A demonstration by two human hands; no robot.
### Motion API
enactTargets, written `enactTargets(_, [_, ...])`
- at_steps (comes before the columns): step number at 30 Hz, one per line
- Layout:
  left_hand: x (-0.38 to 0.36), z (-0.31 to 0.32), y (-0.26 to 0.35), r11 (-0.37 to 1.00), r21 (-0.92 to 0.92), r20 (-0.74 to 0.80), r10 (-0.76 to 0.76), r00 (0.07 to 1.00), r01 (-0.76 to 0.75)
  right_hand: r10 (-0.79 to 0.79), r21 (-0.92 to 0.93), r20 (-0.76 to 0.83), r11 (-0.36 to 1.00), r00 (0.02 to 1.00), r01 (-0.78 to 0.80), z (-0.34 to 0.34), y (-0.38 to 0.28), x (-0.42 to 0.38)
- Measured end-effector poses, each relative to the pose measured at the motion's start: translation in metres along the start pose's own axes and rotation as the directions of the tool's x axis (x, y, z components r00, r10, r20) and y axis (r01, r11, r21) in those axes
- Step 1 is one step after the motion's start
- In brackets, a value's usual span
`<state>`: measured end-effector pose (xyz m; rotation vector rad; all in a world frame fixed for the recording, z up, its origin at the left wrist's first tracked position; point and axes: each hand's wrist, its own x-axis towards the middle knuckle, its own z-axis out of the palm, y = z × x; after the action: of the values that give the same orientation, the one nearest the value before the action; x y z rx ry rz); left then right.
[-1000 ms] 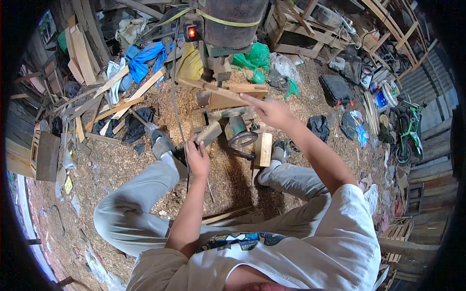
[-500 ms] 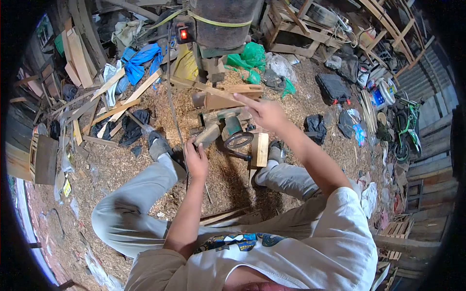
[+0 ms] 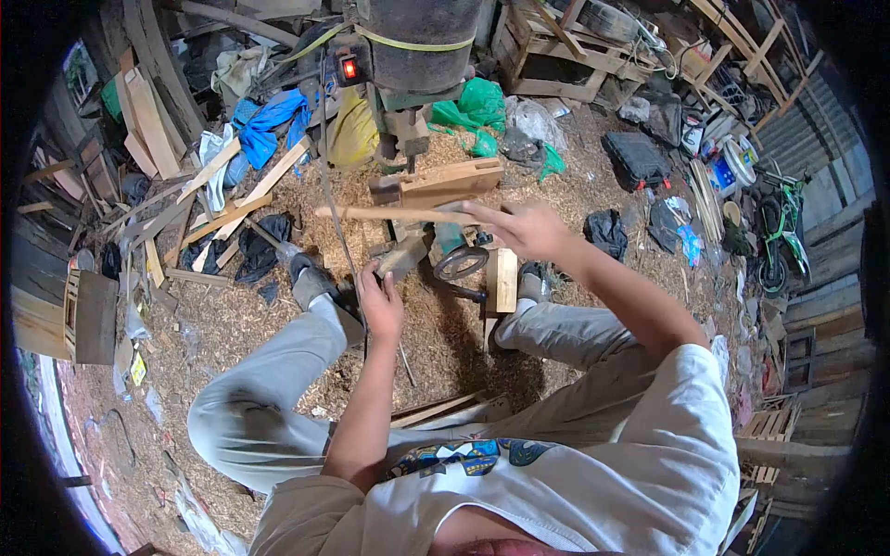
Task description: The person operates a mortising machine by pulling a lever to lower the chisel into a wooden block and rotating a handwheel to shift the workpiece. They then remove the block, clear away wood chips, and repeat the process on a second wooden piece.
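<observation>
My right hand [image 3: 527, 230] grips one end of a thin wooden stick [image 3: 394, 214], its index finger stretched along it. The stick lies nearly level across the green machine part [image 3: 449, 235], its free end pointing left. Bent around the near end of a small wooden block [image 3: 405, 256] are the fingers of my left hand [image 3: 378, 298]. Just right of that block is a dark handwheel [image 3: 461, 263]. A pale wooden block [image 3: 502, 280] stands right of the wheel, near my foot. Beyond the stick lies a thick notched wooden piece [image 3: 451, 182].
A dark drum-like machine body [image 3: 419, 42] with a lit red switch [image 3: 349, 69] stands ahead. Wood strips [image 3: 227, 211] and a blue bag [image 3: 269, 128] lie left. Green bags [image 3: 471, 113], a black case [image 3: 635, 159] and a small green bike [image 3: 781, 239] are to the right.
The stick has swung from a slant to nearly level and come closer to me, its free end moving down. My right hand has turned with it. My left hand stays at the block.
</observation>
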<state>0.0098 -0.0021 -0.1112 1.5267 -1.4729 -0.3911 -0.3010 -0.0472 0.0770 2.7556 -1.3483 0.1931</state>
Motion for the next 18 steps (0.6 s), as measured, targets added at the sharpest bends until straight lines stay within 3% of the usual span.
enactTargets(4, [0.0, 0.001, 0.0, 0.997, -0.076, 0.047, 0.016, 0.999, -0.012, 0.085, 0.095, 0.08, 0.991, 0.993, -0.092, -0.011, -0.001, -0.063])
enactTargets(6, [-0.002, 0.001, -0.001, 0.996, -0.091, 0.078, 0.021, 0.997, -0.014, 0.236, 0.23, 0.128, 0.938, 0.963, -0.26, 0.005, -0.003, -0.103])
enactTargets(11, [0.0, -0.009, 0.013, 0.991, -0.129, 0.075, 0.03, 0.997, -0.02, 0.459, 0.354, 0.092, 0.814, 0.883, -0.46, 0.027, -0.043, -0.149])
enactTargets(14, [0.0, -0.012, 0.013, 0.995, -0.092, 0.094, 0.055, 0.994, -0.046, 0.689, 0.504, 0.109, 0.583, 0.716, -0.637, 0.044, -0.069, -0.158])
enactTargets(15, [-0.001, -0.014, 0.012, 0.992, -0.084, 0.101, 0.098, 0.99, -0.09, 0.69, 0.507, 0.115, 0.578, 0.715, -0.639, 0.052, -0.076, -0.16])
enactTargets(18, [-0.005, -0.01, 0.003, 0.995, -0.069, 0.131, 0.084, 0.988, -0.076, 0.806, 0.721, 0.058, 0.375, 0.589, -0.583, 0.076, -0.095, -0.152])
